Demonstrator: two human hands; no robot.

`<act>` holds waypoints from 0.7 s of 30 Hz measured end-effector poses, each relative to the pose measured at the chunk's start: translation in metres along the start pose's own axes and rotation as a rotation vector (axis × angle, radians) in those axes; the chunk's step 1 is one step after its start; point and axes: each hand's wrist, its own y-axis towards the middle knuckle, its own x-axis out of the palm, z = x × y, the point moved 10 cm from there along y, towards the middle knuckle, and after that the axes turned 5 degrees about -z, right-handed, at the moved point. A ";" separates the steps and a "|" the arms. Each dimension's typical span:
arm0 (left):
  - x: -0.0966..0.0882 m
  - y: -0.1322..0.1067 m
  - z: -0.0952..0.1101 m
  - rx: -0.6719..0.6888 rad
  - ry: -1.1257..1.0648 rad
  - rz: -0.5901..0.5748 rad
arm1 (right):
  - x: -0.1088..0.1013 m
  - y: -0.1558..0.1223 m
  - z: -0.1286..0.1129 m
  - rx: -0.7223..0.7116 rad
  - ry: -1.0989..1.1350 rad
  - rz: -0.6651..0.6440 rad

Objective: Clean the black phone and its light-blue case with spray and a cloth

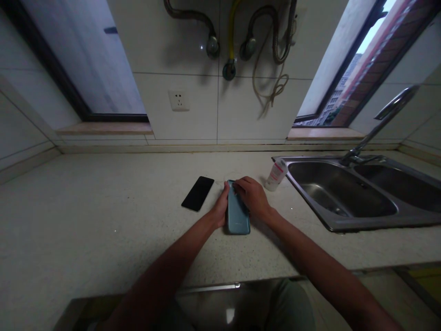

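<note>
Holding: the left hand (219, 208) was pressed against the long left edge of a teal smartphone (237, 216), its grip closed on the phone's side.
Covering: the right hand (253, 196) curved over the phone's far end, its grip closed on that end and hiding the top corners.
Phone: it lay back up on the speckled stone counter (103, 220), between both hands.
Beside it: a black smartphone (198, 193) lay to the left, glass side up, just beyond the left hand and not touching it.
Tube: a white squeeze tube (276, 175) with a pink label lay angled just past the right hand, beside the sink rim.
Sink: a stainless double sink (310, 159) was set into the counter on the right, with a curved faucet (379, 130) rising behind it.
Wall: a power outlet (178, 100) and flexible hoses (230, 32) sat on the tiled wall ahead, between two windows (86, 59).
Path: nothing stood between the hands and the phone.
</note>
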 end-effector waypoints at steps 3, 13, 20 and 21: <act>0.000 0.000 0.000 0.004 0.002 0.014 | -0.003 0.000 0.002 0.013 0.129 0.030; -0.006 0.001 0.001 0.027 -0.025 0.084 | -0.009 -0.004 -0.012 -0.028 0.404 0.111; -0.011 0.000 0.009 0.049 -0.096 0.113 | 0.006 -0.005 -0.034 -0.174 0.520 -0.143; -0.012 0.001 0.012 0.069 -0.109 0.108 | 0.009 -0.007 -0.039 -0.205 0.501 -0.204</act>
